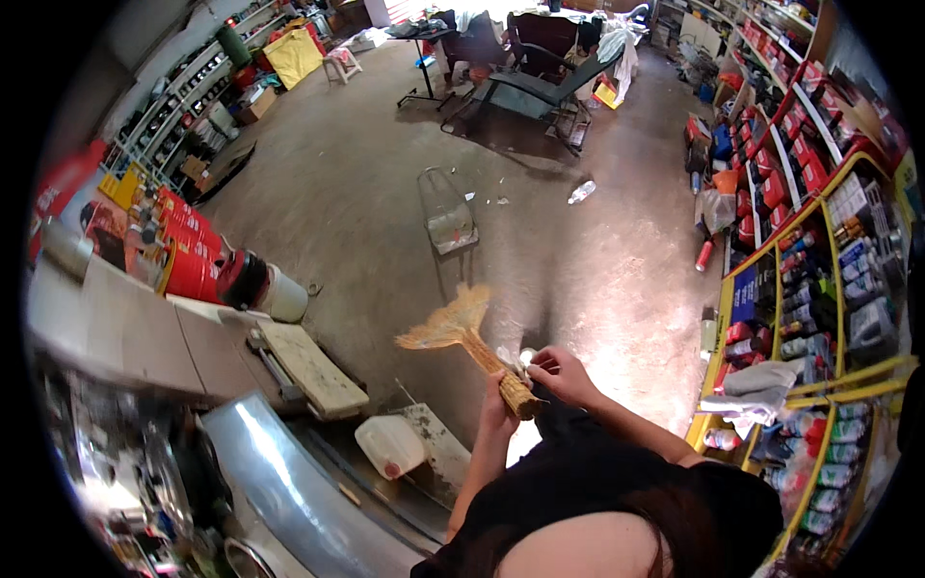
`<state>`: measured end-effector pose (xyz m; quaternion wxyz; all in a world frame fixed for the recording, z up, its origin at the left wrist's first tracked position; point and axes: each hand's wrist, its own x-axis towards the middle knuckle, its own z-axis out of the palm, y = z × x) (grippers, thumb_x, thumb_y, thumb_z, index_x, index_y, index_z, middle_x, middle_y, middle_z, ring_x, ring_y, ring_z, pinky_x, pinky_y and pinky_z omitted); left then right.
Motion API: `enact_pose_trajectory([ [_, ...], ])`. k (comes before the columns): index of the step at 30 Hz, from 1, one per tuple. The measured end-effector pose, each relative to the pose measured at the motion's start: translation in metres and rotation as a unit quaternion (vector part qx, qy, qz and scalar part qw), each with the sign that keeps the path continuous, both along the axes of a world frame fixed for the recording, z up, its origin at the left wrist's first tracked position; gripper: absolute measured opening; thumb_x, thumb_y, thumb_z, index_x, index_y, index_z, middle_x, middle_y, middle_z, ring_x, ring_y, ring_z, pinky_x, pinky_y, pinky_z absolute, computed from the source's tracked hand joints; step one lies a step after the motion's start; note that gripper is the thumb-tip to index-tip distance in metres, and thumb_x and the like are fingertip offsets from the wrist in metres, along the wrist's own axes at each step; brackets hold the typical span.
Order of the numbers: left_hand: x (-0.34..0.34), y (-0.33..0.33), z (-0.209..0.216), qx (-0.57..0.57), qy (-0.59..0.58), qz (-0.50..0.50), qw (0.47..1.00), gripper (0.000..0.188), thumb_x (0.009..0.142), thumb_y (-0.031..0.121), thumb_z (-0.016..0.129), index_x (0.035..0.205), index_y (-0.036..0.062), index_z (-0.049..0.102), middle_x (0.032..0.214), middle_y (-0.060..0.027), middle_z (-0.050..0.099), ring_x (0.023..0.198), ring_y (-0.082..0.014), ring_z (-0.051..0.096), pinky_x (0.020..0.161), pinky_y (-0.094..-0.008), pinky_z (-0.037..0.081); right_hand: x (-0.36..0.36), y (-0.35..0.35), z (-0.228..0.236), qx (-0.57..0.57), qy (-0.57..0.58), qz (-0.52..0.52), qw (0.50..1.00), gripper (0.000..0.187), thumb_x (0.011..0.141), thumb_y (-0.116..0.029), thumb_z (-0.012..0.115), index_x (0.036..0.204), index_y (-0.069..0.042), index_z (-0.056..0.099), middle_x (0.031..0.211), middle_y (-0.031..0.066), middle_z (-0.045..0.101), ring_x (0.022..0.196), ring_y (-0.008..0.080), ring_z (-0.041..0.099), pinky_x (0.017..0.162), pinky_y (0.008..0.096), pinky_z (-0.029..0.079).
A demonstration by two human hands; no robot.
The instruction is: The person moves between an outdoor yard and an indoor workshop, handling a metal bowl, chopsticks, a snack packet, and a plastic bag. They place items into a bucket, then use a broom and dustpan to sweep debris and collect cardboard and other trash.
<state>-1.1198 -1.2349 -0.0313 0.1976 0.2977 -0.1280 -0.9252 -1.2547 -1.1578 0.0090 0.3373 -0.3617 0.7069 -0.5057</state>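
Observation:
A straw hand broom (pixel 451 323) is held in front of my body, its fanned bristles pointing away and to the left. My left hand (pixel 497 408) is closed round the bound handle, whose thick end points back toward me. Close by on the right, my right hand (pixel 564 374) has its fingers bent in a pinch beside the handle. At those fingertips is a small white thing (pixel 526 356), too small and bright to name. Whether it is fixed to the broom I cannot tell.
A dustpan with a tall loop handle (pixel 451 231) stands on the concrete floor ahead. A plastic bottle (pixel 582 192) lies beyond it. Yellow shelves (pixel 779 279) of bottles line the right. A white jerrycan (pixel 390 445) and a metal-topped counter (pixel 279 482) are at left; a reclining chair (pixel 540 91) stands far back.

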Motion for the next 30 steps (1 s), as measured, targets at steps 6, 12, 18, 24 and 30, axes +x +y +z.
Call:
enact_pose_trajectory([
  [6, -0.077, -0.127, -0.014, -0.102, -0.117, 0.017, 0.988, 0.033, 0.084, 0.03, 0.054, 0.099, 0.0003, 0.051, 0.087, -0.0049, 0.056, 0.075, -0.0156, 0.058, 0.067, -0.0298, 0.049, -0.094, -0.157, 0.007, 0.209, -0.026, 0.26, 0.942, 0.058, 0.074, -0.05, 0.061, 0.094, 0.003, 0.051, 0.084, 0.0174, 0.059, 0.081, 0.0242, 0.058, 0.072, 0.034, 0.045],
  [12, -0.143, -0.247, -0.05, -0.406, -0.236, -0.058, 0.881, 0.035, 0.081, 0.029, 0.058, 0.096, -0.002, 0.054, 0.084, -0.0058, 0.057, 0.073, -0.0154, 0.057, 0.066, -0.0287, 0.047, -0.141, -0.277, -0.056, 0.115, -0.051, 0.335, 0.934, 0.072, 0.061, -0.026, 0.075, 0.114, 0.006, 0.039, 0.098, 0.0184, 0.056, 0.093, 0.0242, 0.055, 0.079, 0.0326, 0.044],
  [18, -0.22, -0.41, -0.124, -0.45, -0.26, -0.313, 0.795, 0.048, 0.083, 0.04, 0.054, 0.089, -0.0068, 0.055, 0.078, -0.0162, 0.057, 0.07, -0.023, 0.059, 0.06, -0.0322, 0.046, -0.208, -0.375, -0.083, 0.239, -0.144, 0.101, 0.955, 0.06, 0.062, -0.018, 0.071, 0.113, -0.002, 0.044, 0.092, 0.0124, 0.057, 0.08, 0.0197, 0.057, 0.073, 0.0317, 0.046],
  [24, -0.276, -0.543, -0.145, -0.255, -0.265, -0.525, 0.767, 0.056, 0.084, 0.052, 0.046, 0.083, -0.0029, 0.058, 0.066, -0.0087, 0.059, 0.055, -0.0165, 0.06, 0.052, -0.0286, 0.049, -0.27, -0.401, -0.069, 0.246, -0.235, 0.022, 0.94, 0.061, 0.064, -0.015, 0.071, 0.116, -0.002, 0.042, 0.096, 0.0097, 0.053, 0.087, 0.0189, 0.052, 0.077, 0.0311, 0.045],
  [30, -0.305, -0.679, -0.24, -0.577, -0.401, -0.278, 0.655, 0.043, 0.08, 0.04, 0.056, 0.091, -0.0018, 0.059, 0.084, -0.0213, 0.06, 0.083, -0.0339, 0.056, 0.075, -0.0389, 0.043, -0.381, -0.373, 0.018, 0.289, -0.307, 0.027, 0.907, 0.057, 0.064, 0.0, 0.066, 0.117, -0.001, 0.048, 0.092, 0.0036, 0.057, 0.084, 0.0098, 0.054, 0.073, 0.025, 0.047],
])
